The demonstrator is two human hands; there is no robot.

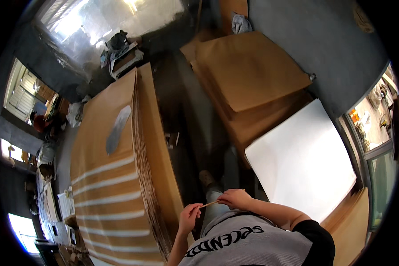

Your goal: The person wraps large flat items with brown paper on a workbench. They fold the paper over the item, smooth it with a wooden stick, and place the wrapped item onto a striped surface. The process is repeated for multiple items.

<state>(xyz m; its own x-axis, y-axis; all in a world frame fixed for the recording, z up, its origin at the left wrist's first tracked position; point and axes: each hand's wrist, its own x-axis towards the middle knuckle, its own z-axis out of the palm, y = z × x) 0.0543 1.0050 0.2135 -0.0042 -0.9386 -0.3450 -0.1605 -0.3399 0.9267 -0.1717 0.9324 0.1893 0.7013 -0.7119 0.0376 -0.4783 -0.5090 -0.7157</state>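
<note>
A thin, pale, stick-like strip (209, 204) runs between my two hands, in front of my body. My left hand (190, 217) pinches its left end, fingers closed. My right hand (236, 199) is closed around the other end, higher and to the right. Whether the strip is wood or something softer is too small to tell. Left of my hands stands a tall stack of brown sheets (103, 186), its top marked with several white stripes. A grey, tapered flat piece (116, 133) lies on the stack's far part.
On the right, a white sheet (303, 155) lies over brown boards, beside another pile of brown sheets (252, 66) farther off. A dark floor gap (186, 111) separates the stacks. Cloth-like items (117, 44) sit at the back under a bright window. A glass-paned opening (379, 177) borders the right.
</note>
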